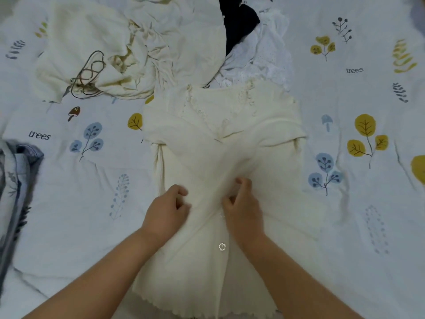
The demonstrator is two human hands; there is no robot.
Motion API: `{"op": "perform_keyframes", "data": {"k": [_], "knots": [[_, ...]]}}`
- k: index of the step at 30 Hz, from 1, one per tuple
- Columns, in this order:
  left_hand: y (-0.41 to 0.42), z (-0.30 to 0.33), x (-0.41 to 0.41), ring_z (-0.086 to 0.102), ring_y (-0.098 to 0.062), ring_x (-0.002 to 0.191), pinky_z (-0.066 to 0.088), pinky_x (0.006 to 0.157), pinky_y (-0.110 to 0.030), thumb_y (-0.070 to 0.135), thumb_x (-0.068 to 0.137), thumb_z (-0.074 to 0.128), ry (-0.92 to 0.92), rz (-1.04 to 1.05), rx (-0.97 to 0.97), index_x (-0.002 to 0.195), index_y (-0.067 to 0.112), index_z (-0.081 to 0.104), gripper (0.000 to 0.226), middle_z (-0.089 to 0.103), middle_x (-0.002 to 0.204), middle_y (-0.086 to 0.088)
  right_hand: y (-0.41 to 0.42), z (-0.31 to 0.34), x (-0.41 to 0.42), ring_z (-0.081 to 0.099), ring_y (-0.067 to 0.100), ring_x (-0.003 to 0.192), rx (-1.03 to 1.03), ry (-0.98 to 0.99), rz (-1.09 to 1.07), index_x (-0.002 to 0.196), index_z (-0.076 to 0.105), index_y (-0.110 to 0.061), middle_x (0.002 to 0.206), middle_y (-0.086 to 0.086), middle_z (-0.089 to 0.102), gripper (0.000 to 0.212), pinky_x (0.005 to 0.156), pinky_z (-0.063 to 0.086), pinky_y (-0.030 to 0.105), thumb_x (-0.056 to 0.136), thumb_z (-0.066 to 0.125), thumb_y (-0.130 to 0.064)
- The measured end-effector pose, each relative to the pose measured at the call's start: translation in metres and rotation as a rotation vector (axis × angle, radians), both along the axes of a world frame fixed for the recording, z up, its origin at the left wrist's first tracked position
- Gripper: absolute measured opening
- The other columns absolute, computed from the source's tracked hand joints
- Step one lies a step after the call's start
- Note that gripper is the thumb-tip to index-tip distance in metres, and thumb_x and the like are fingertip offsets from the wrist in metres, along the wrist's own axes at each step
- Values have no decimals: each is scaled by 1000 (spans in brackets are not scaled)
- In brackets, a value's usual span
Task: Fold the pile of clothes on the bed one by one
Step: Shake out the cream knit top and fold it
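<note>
Cream cardigan (220,162) front pinched between left hand (165,210) and right hand (243,208)

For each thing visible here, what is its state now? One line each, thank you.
Cream cardigan: spread flat, front up, not folded, gripped at its front opening.
Left hand: pinches the cardigan fabric.
Right hand: pinches the cardigan fabric.
Cream garment: crumpled, unfolded.
Dark garment: crumpled in the pile.
White eyelet garment: crumpled, unfolded.
Blue patterned cloth: at the left edge, state unclear.

left hand (166,209): fingers curled, pinching | right hand (243,208): fingers curled, pinching | forearms converging
</note>
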State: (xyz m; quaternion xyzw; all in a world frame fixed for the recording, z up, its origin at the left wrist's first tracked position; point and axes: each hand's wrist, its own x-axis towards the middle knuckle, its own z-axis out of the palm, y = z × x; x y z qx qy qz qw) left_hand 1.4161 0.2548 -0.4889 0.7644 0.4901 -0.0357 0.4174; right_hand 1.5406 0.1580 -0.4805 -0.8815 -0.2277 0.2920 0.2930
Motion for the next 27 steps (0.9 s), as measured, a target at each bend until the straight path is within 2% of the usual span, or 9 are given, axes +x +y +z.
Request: {"op": "perform_keyframes", "data": {"k": [5, 8, 12, 14, 16, 18, 20, 24, 27], "knots": [[8, 1, -4, 52, -11, 66, 36, 58, -17, 10, 92, 51, -15, 12, 183, 107, 14, 55, 16, 54, 73, 5, 21, -2, -6, 58, 34, 98, 83, 130, -289, 111, 36, -12, 102, 11, 58, 37, 74, 37, 29, 82, 60, -11], [7, 4, -7, 57, -30, 85, 42, 68, -34, 4, 90, 46, 141, -79, 447, 109, 6, 56, 21, 59, 95, -10, 14, -2, 0, 56, 33, 101, -81, -108, -128, 117, 38, -9, 108, 13, 57, 28, 78, 40, 31, 89, 44, -10], [-18, -4, -15, 54, -45, 111, 46, 87, -51, 12, 84, 57, 105, -343, 716, 126, 0, 54, 44, 52, 127, -28, -17, -10, -6, 28, 31, 134, -214, -439, 255, 145, 24, -18, 145, 14, 27, 57, 106, 28, 38, 92, 44, -26], [-33, -9, -21, 35, -38, 134, 28, 106, -53, 35, 94, 34, 163, -542, 623, 144, 13, 35, 55, 31, 149, -19, -38, -17, -13, 3, 27, 145, -213, -498, 520, 151, 5, -23, 158, 8, 2, 67, 115, 4, 45, 95, 41, -34], [-42, -22, -31, 0, -31, 144, -1, 113, -47, 54, 91, 2, 309, -706, 522, 147, 25, -6, 63, -12, 154, -6, -56, -28, -19, -15, 24, 144, -300, -438, 726, 146, -15, -25, 157, 4, -16, 66, 111, -15, 47, 99, 29, -41], [-44, -32, -37, -25, -24, 138, -16, 110, -39, 62, 81, -16, 355, -722, 496, 136, 29, -28, 66, -35, 143, 1, -66, -34, -19, -22, 20, 142, -342, -358, 784, 142, -23, -27, 155, 1, -22, 62, 110, -18, 46, 100, 20, -43], [-42, -32, -35, -30, -19, 134, -15, 111, -37, 64, 79, -15, 302, -685, 474, 137, 31, -25, 67, -34, 143, 4, -66, -29, -13, -14, 19, 144, -287, -323, 774, 149, -7, -25, 158, 2, -12, 59, 114, -11, 43, 101, 25, -36], [-34, -11, -50, -8, -16, 145, -10, 111, -28, 29, 98, 24, 174, -675, 438, 147, 26, 1, 54, -9, 154, 4, -86, -4, 15, 2, 22, 146, -211, -421, 695, 150, 14, -18, 158, 7, 5, 68, 116, 2, 31, 88, 35, 1], [-27, -3, -82, -21, -15, 141, -20, 108, -25, -3, 86, 39, 190, -759, 384, 140, 30, -17, 84, -23, 149, 6, -132, 9, 49, -13, 21, 144, -277, -511, 714, 150, 1, -22, 158, 4, -9, 74, 114, -7, 31, 89, 34, 4]]}}
